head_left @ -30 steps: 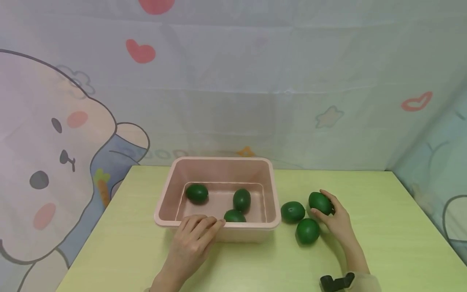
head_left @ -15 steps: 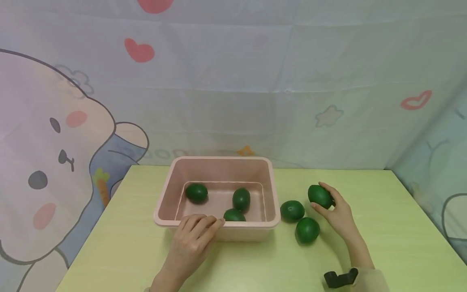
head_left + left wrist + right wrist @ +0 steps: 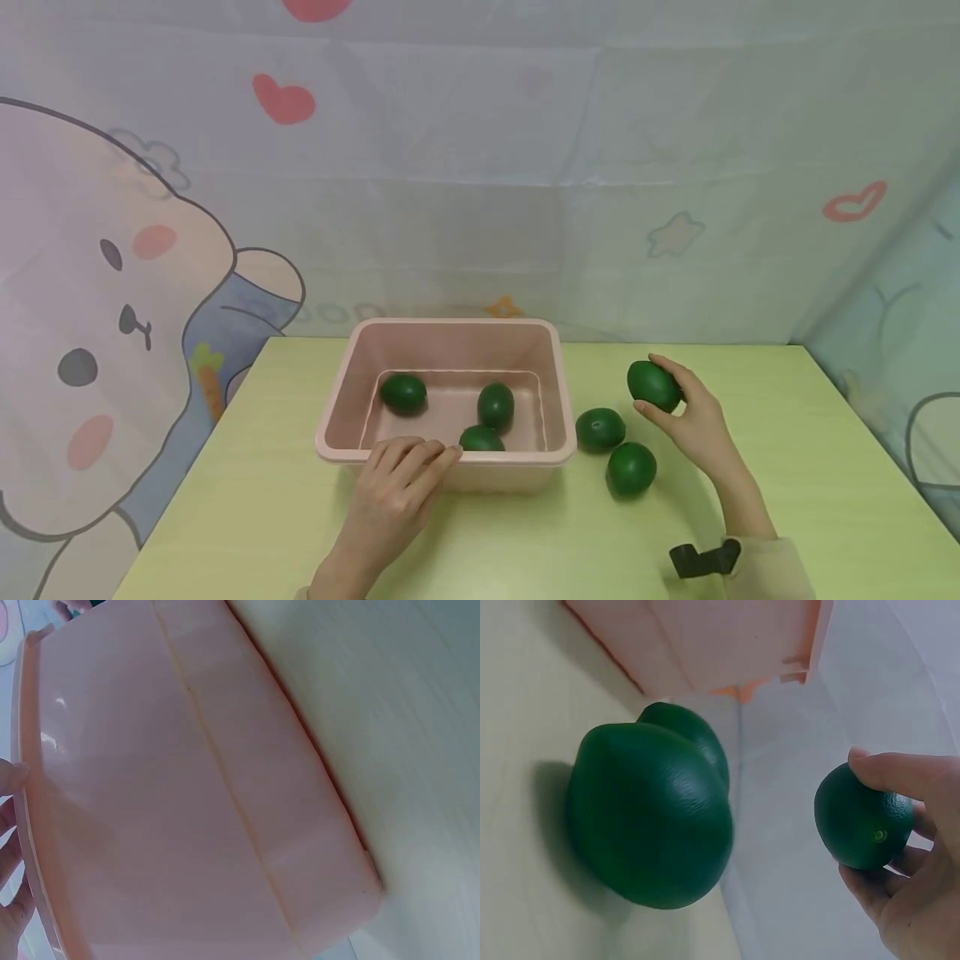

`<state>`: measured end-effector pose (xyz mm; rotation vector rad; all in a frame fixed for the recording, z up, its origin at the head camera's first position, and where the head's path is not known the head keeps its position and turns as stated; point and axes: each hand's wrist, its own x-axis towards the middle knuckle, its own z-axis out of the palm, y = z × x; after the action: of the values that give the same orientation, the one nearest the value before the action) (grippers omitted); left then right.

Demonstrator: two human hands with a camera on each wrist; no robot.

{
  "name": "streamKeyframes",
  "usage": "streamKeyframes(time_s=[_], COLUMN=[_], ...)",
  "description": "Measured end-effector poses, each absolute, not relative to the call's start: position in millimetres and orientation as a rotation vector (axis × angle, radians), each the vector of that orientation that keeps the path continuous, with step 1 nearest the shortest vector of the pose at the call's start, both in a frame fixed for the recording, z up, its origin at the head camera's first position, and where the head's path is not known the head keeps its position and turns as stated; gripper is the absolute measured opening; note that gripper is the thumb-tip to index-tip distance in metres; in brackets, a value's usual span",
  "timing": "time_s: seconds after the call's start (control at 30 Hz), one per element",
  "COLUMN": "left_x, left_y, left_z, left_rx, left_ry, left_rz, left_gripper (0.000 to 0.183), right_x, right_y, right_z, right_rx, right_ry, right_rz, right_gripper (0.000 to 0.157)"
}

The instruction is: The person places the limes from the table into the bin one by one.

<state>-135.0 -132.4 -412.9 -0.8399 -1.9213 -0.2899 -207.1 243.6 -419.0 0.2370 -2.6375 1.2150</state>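
Note:
My right hand [image 3: 693, 421] holds a dark green oval fruit [image 3: 654, 385] between thumb and fingers, raised above the table to the right of the bin. In the right wrist view, a small round stem scar shows on this fruit [image 3: 866, 814]. Two similar fruits lie on the table beside the bin: one [image 3: 601, 430] close to its right wall, the other [image 3: 632, 469] nearer the front. The pink bin [image 3: 517, 475] has three more inside, one partly hidden by the front wall. My left hand [image 3: 397, 500] grips the bin's front rim, fingers hooked over it.
The bin stands on a pale yellow-green table [image 3: 525, 550]. Directly behind the table hangs a printed cloth [image 3: 480, 242], and more cloth closes off the right side. A black wrist mount [image 3: 705, 560] sits at my right sleeve.
My right hand has lifted the fruit up from beside the other two and moved it slightly toward the back. The left hand has stayed on the bin's rim.

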Motion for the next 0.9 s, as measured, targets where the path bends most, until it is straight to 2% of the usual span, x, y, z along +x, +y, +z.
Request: streamKeyframes(time_s=[0.9], left_x=[-134], left_y=[-130], left_z=[-406], left_rx=[-0.842], left_ry=[-1.893], left_rz=[-0.277], left_gripper=[0.027], right_x=[-206], right_y=[211], right_z=[-360], right_rx=[0.402], right_ry=[-2.654], right_rz=[1.003], right_gripper=[0.066])
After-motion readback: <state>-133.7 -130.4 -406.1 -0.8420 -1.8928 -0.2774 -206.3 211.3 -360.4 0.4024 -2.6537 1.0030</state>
